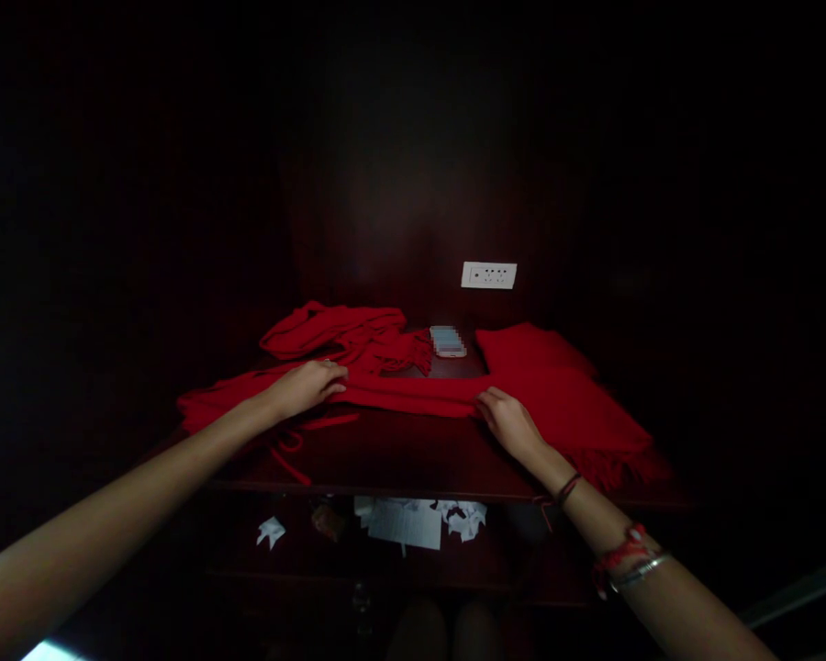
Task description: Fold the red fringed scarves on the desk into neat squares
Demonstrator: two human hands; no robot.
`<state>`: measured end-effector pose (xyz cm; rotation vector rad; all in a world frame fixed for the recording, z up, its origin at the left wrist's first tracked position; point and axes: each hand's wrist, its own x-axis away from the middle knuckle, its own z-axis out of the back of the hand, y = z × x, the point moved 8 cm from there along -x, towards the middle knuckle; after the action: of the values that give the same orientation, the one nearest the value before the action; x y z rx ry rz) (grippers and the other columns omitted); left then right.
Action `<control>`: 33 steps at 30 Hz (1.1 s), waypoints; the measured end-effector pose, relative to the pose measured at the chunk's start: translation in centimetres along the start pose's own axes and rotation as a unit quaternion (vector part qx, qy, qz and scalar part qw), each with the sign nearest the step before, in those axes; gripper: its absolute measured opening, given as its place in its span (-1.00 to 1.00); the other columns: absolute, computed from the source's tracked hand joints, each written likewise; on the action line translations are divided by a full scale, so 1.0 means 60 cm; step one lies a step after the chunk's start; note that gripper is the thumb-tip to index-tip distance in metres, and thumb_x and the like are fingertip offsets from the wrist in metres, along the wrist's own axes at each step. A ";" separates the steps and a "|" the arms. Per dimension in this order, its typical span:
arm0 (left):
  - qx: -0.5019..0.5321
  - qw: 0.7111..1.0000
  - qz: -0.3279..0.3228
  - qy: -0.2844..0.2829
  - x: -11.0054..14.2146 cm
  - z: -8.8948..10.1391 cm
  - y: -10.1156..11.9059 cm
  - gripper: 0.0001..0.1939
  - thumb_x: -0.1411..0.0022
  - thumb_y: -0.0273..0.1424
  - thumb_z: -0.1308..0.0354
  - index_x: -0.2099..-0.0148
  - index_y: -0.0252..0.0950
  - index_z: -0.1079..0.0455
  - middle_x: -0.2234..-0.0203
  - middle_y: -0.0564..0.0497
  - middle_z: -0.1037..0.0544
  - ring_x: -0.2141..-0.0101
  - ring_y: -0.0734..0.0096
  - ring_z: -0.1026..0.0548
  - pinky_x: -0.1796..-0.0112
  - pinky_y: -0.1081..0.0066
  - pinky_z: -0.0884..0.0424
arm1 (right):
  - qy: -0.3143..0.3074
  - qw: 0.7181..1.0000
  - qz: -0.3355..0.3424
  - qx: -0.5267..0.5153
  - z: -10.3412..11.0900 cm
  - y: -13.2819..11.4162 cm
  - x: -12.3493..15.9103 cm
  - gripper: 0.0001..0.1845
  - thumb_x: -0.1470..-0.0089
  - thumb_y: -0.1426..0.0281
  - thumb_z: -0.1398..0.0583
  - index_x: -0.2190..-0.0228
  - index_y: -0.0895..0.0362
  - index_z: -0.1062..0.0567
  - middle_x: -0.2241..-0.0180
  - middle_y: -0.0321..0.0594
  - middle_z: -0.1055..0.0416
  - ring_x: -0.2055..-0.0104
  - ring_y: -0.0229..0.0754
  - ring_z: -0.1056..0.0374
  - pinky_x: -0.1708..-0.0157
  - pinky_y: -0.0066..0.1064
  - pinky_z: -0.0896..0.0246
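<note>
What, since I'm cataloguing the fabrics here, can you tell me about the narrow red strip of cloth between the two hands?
The red strip is plain, soft-looking cloth, with lengthwise lines that suggest folded layers. It stretches sideways above the bare front of the dark shelf, fairly straight between the hands. The left hand touches it at one side, the right hand at the other; how firmly is unclear. At right it meets a wider red cloth; whether they are one piece cannot be told.

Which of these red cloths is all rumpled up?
The back-left cloth, behind the left hand: it lies in loose folds, while the front strip runs straight toward the right hand and the right cloth lies flat.
</note>
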<state>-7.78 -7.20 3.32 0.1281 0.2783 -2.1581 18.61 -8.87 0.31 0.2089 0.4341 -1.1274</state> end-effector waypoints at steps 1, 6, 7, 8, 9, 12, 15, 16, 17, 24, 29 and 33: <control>-0.015 1.000 0.011 -0.024 0.004 -0.009 -0.007 -0.82 -0.17 -0.39 0.12 0.28 -0.31 -0.29 0.38 -0.06 -0.41 0.35 0.37 -0.39 0.34 0.47 -0.27 | 0.000 1.000 0.001 -0.005 0.002 0.003 0.001 -0.78 -0.08 0.48 0.06 0.37 0.18 -0.37 0.36 -0.14 -0.38 0.31 -0.24 -0.29 0.33 -0.52 -0.08; -0.081 0.986 0.114 -0.094 0.026 -0.014 -0.075 -0.74 -0.15 -0.40 0.15 0.15 -0.26 -0.28 0.34 -0.08 -0.43 0.34 0.31 -0.42 0.42 0.47 -0.29 | 0.002 1.000 0.002 -0.005 0.021 0.013 -0.002 -0.82 -0.07 0.47 0.04 0.40 0.17 -0.34 0.40 -0.16 -0.40 0.34 -0.24 -0.31 0.40 -0.53 -0.05; -0.094 0.983 0.142 -0.060 0.026 0.006 -0.088 -0.72 -0.16 -0.39 0.17 0.12 -0.25 -0.27 0.32 -0.08 -0.42 0.32 0.30 -0.41 0.40 0.47 -0.29 | 0.007 1.000 -0.001 0.001 0.024 0.015 -0.003 -0.83 -0.08 0.46 0.05 0.40 0.16 -0.33 0.41 -0.16 -0.40 0.36 -0.24 -0.31 0.42 -0.53 -0.05; -0.111 0.979 0.170 -0.019 0.025 0.030 -0.099 -0.70 -0.17 -0.39 0.20 0.10 -0.25 -0.25 0.29 -0.08 -0.41 0.30 0.29 -0.41 0.38 0.46 -0.30 | 0.013 1.000 -0.004 0.008 0.026 0.017 -0.005 -0.83 -0.08 0.44 0.05 0.40 0.16 -0.33 0.42 -0.16 -0.40 0.37 -0.23 -0.32 0.44 -0.53 -0.04; -0.127 0.974 0.185 0.012 0.022 0.052 -0.105 -0.69 -0.18 -0.40 0.22 0.09 -0.24 -0.24 0.26 -0.09 -0.40 0.28 0.28 -0.40 0.37 0.44 -0.30 | 0.021 1.000 -0.006 0.014 0.028 0.020 -0.007 -0.83 -0.08 0.43 0.05 0.40 0.16 -0.33 0.42 -0.15 -0.41 0.38 -0.23 -0.32 0.45 -0.52 -0.03; -0.156 0.974 0.163 -0.015 0.002 0.076 -0.105 -0.70 -0.15 -0.46 0.18 0.10 -0.25 -0.27 0.27 -0.11 -0.39 0.30 0.25 -0.40 0.38 0.42 -0.30 | 0.041 0.999 -0.017 0.025 0.031 0.027 -0.010 -0.82 -0.09 0.42 0.05 0.39 0.16 -0.33 0.41 -0.15 -0.40 0.38 -0.22 -0.32 0.45 -0.51 -0.03; -0.174 0.967 0.183 -0.018 -0.009 0.095 -0.122 -0.70 -0.14 -0.49 0.17 0.10 -0.30 -0.28 0.26 -0.16 -0.36 0.35 0.25 -0.40 0.42 0.40 -0.30 | 0.040 0.999 -0.024 0.028 0.026 0.029 -0.008 -0.80 -0.09 0.41 0.06 0.40 0.15 -0.33 0.41 -0.17 -0.40 0.38 -0.21 -0.32 0.45 -0.50 -0.04; -0.178 0.961 0.210 0.005 -0.008 0.108 -0.132 -0.70 -0.15 -0.48 0.17 0.10 -0.31 -0.27 0.25 -0.17 -0.34 0.35 0.25 -0.40 0.42 0.39 -0.30 | 0.038 0.999 -0.023 0.029 0.024 0.028 -0.007 -0.80 -0.09 0.41 0.07 0.40 0.15 -0.33 0.42 -0.17 -0.40 0.39 -0.21 -0.32 0.45 -0.50 -0.04; -0.175 0.956 0.234 0.026 -0.005 0.118 -0.141 -0.70 -0.15 -0.48 0.17 0.10 -0.33 -0.27 0.24 -0.18 -0.32 0.35 0.25 -0.39 0.41 0.38 -0.30 | 0.037 0.999 -0.022 0.029 0.022 0.026 -0.005 -0.80 -0.09 0.41 0.07 0.40 0.15 -0.34 0.42 -0.17 -0.40 0.38 -0.21 -0.32 0.45 -0.50 -0.05; -0.158 0.931 0.251 0.213 0.029 0.180 -0.137 -0.67 -0.17 -0.46 0.21 0.02 -0.38 -0.16 0.11 -0.11 -0.19 0.26 0.35 -0.27 0.29 0.40 -0.24 | 0.091 0.996 -0.002 0.014 0.033 0.020 0.004 -0.78 -0.09 0.44 0.07 0.35 0.17 -0.36 0.35 -0.14 -0.40 0.33 -0.21 -0.30 0.36 -0.48 -0.11; -0.081 0.994 0.072 0.021 0.054 0.079 -0.139 -0.72 -0.08 -0.46 0.13 0.19 -0.35 -0.32 0.26 0.07 -0.30 0.30 0.51 -0.26 0.25 0.54 -0.17 | 0.054 0.995 0.078 0.034 0.022 -0.001 0.029 -0.76 -0.08 0.46 0.06 0.33 0.20 -0.38 0.39 -0.13 -0.38 0.33 -0.21 -0.28 0.29 -0.42 -0.13; -0.003 0.995 -0.007 -0.096 0.105 -0.018 -0.150 -0.69 0.12 -0.56 0.07 0.30 -0.27 -0.39 0.39 0.11 -0.42 0.35 0.52 -0.32 0.28 0.55 -0.21 | -0.032 0.982 0.185 0.016 -0.002 -0.040 0.059 -0.75 -0.08 0.46 0.06 0.30 0.16 -0.40 0.36 -0.15 -0.38 0.27 -0.23 -0.26 0.23 -0.40 -0.12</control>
<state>-18.79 -7.07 2.37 -0.0854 0.1754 -2.1656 17.64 -12.75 -1.21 0.2684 0.3052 -0.7740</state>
